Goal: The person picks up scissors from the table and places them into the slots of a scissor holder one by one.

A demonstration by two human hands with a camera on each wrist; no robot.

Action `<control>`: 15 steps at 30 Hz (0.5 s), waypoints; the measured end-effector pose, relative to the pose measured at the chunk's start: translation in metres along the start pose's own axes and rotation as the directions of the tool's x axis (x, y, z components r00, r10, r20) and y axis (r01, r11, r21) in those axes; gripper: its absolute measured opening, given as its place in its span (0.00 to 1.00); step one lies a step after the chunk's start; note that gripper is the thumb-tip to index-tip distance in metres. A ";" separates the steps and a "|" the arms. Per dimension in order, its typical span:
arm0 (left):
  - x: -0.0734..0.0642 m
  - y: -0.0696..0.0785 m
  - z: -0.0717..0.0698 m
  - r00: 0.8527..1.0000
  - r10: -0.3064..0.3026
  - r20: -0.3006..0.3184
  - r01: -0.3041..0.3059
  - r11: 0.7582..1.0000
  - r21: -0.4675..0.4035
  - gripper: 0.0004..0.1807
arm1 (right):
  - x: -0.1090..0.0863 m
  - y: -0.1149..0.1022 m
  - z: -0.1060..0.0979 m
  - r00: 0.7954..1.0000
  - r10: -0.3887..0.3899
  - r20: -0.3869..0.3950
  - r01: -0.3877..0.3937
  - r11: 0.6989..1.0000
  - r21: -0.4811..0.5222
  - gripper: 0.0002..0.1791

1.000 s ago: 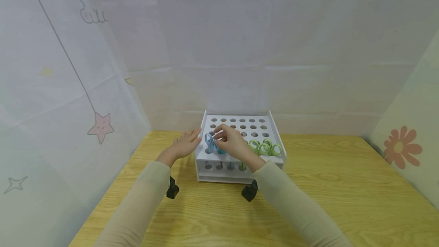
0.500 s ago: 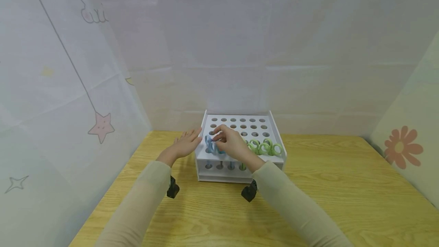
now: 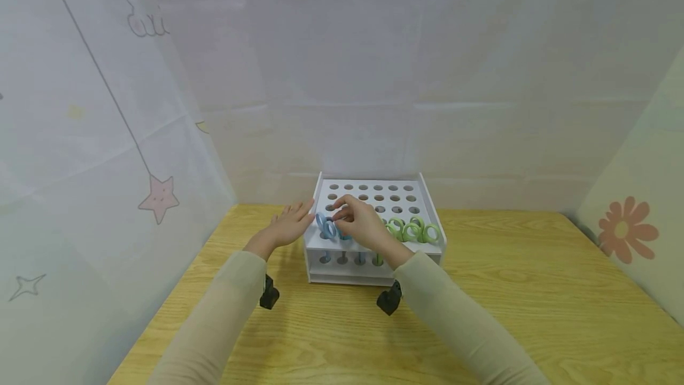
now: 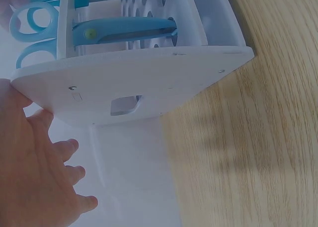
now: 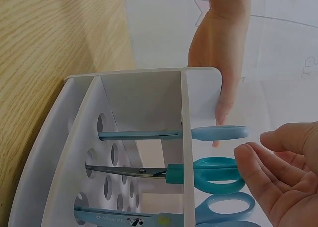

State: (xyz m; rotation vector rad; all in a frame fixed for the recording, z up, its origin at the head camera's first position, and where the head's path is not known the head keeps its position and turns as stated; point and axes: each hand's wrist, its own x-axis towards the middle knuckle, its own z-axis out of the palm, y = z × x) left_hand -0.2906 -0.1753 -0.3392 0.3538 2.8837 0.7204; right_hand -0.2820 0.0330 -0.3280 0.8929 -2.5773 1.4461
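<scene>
A white rack [image 3: 347,280] with rows of round holes holds upright scissors along its front row. At the left end stand light blue scissors [image 5: 221,132], blade through the shelf holes. Next to them are teal scissors [image 5: 174,174], then another light blue pair [image 5: 149,219]. Green scissors [image 3: 423,236] fill the right end. My right hand [image 3: 366,224] hovers by the blue handles, thumb and fingertips apart with nothing between them; whether a fingertip touches the teal handle I cannot tell. My left hand [image 4: 35,162] rests against the rack's left side panel, fingers extended.
The rack stands on a wood-grain table [image 3: 507,290] near its back edge. Pale cloth [image 3: 331,76] hangs behind and on both sides. Black cameras [image 3: 269,293] are worn under each wrist. The back rows of holes show no scissors.
My right fingers pinched the leftmost light blue scissors' handle and turned it, so its loops now sit side by side at a new angle; they have let go. My left hand stayed put.
</scene>
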 end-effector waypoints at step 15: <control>0.004 -0.003 -0.003 1.000 -0.001 -0.004 0.002 0.997 0.072 0.32 | 0.004 0.001 -0.010 1.000 0.005 -0.013 -0.006 1.000 -0.008 0.15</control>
